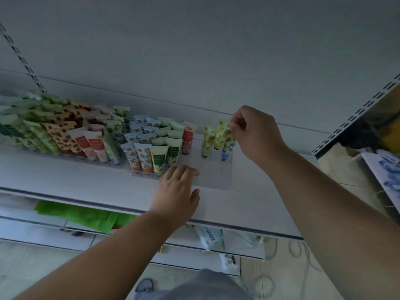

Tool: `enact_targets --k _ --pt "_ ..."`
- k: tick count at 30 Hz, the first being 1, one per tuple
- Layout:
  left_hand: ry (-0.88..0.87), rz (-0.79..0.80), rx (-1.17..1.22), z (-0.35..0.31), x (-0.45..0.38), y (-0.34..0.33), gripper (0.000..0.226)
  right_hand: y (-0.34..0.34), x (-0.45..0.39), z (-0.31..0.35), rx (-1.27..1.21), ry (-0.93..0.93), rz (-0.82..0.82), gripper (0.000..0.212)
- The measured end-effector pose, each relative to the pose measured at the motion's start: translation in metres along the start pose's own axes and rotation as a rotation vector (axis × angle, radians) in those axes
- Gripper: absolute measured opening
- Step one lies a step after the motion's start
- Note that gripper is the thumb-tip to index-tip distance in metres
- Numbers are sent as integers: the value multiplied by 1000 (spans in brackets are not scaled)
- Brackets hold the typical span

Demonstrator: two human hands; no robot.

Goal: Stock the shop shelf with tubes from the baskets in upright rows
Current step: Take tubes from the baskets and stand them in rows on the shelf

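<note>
Rows of patterned tubes (pixel 149 146) stand upright in a clear slotted tray (pixel 214 178) on the white shelf (pixel 86 180). My right hand (pixel 255 135) pinches the top of a yellow-green tube (pixel 221 135) at the tray's far right, with a second yellow tube (pixel 207 140) just left of it and a blue-bottomed tube (pixel 227 150) beside it. A lone red tube (pixel 187 137) stands further left. My left hand (pixel 179 191) rests flat on the tray's front edge, fingers spread, holding nothing. No basket is in view.
More tubes (pixel 43 124) fill the shelf's left part. A perforated shelf upright (pixel 357 113) rises at right, with bags behind it. Below the shelf lie green sheets (pixel 82 215), a white packet (pixel 210 237) and cables on the tiled floor.
</note>
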State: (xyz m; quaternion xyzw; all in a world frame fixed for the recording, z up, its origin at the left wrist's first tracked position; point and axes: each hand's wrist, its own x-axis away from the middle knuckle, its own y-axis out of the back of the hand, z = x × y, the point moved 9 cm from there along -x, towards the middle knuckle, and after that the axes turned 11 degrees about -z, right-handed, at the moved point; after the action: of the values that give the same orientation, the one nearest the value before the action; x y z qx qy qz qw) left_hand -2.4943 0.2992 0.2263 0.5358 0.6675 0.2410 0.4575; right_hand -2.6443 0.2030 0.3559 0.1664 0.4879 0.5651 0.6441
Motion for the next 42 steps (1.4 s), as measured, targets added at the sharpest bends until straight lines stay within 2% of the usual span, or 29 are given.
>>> enact_targets --k 9,15,20,25,33,42 --pt "2 -32 -57 -4 1 0 40 -24 -6 -3 141 109 115 5" --pt "30 -67 -70 -5 2 1 39 -26 -4 -3 204 111 113 11" --pt "55 -75 -58 -9 2 3 38 -17 2 3 167 144 92 21" --pt "113 -93 3 -6 8 16 37 -10 19 33 50 241 65 17" --pt "146 -147 -9 43 40 84 27 -28 46 137 -142 353 73 16" --pt "298 -301 -84 203 123 236 24 -124 88 351 -289 449 209 19"
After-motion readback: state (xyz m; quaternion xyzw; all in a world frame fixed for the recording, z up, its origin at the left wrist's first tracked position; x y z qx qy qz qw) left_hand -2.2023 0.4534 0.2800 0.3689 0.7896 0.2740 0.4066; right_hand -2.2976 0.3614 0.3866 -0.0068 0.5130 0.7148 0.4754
